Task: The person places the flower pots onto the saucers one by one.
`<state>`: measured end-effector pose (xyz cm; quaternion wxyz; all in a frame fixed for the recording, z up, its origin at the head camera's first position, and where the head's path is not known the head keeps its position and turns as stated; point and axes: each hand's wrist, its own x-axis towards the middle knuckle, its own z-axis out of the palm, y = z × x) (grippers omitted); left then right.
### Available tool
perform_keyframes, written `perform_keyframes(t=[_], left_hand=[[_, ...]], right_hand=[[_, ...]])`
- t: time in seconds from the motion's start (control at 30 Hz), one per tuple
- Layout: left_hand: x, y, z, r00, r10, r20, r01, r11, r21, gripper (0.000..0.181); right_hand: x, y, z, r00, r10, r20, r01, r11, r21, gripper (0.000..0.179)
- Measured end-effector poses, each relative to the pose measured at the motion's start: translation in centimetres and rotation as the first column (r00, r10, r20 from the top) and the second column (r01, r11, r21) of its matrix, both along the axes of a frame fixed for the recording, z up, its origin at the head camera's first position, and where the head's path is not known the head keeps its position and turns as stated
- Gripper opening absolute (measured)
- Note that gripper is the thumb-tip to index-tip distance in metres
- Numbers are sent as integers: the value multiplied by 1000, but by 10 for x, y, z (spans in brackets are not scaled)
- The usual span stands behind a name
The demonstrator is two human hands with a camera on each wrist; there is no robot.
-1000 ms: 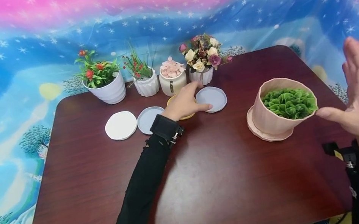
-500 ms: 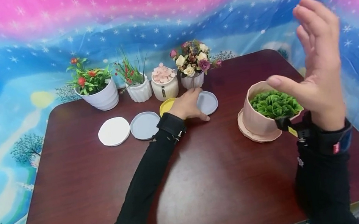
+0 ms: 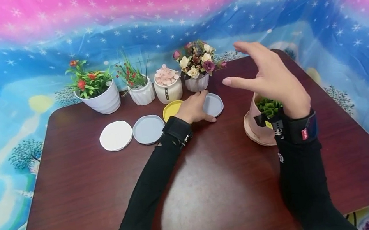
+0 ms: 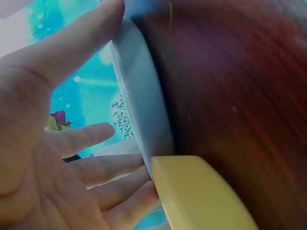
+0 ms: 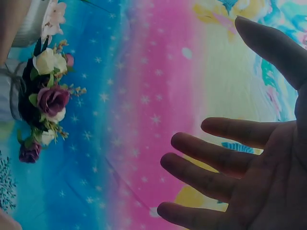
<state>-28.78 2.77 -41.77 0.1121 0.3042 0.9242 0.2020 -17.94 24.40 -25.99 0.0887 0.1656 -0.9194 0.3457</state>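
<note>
My left hand [image 3: 193, 108] reaches over the right part of the yellow saucer [image 3: 170, 110] and the left part of the right-hand grey saucer [image 3: 213, 105]. In the left wrist view its thumb tip is at one end of that grey saucer's rim [image 4: 144, 91], with the fingers spread toward the other end, by the yellow saucer's edge [image 4: 196, 191]. Whether the fingertips press on the rim I cannot tell. My right hand [image 3: 275, 78] is raised, holding nothing, thumb and fingers spread. It partly hides a pink pot [image 3: 261, 129] of green leaves on a pink saucer [image 3: 252, 135].
A white saucer [image 3: 116, 135] and another grey saucer [image 3: 148, 129] lie to the left. Behind stand a white pot with orange-red flowers [image 3: 102, 101], a ribbed white pot [image 3: 142, 93], a cream jar of pink petals [image 3: 168, 89] and a pot of roses [image 3: 197, 83].
My right hand has moved left from beyond the pink pot to above its left side, turning its fingers leftward. My left hand stays by the same saucers; the head view has shifted slightly.
</note>
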Motion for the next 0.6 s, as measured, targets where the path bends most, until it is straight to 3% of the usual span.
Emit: perform_keyframes(t=[0.13, 0.33, 0.6], left_hand=[[-1, -1, -3, 1000, 5, -3, -5, 999, 31, 109], [-1, -2, -4, 998, 60, -14, -59, 995, 75, 114], [6, -2, 8, 994, 96, -60, -87, 986, 143, 110]], right_hand=[[-3, -3, -3, 1000, 24, -16, -24, 1000, 11, 86], [-4, -3, -3, 999, 39, -38, -38, 999, 13, 81], [-1, 2, -1, 998, 17, -54, -17, 1000, 4, 75]])
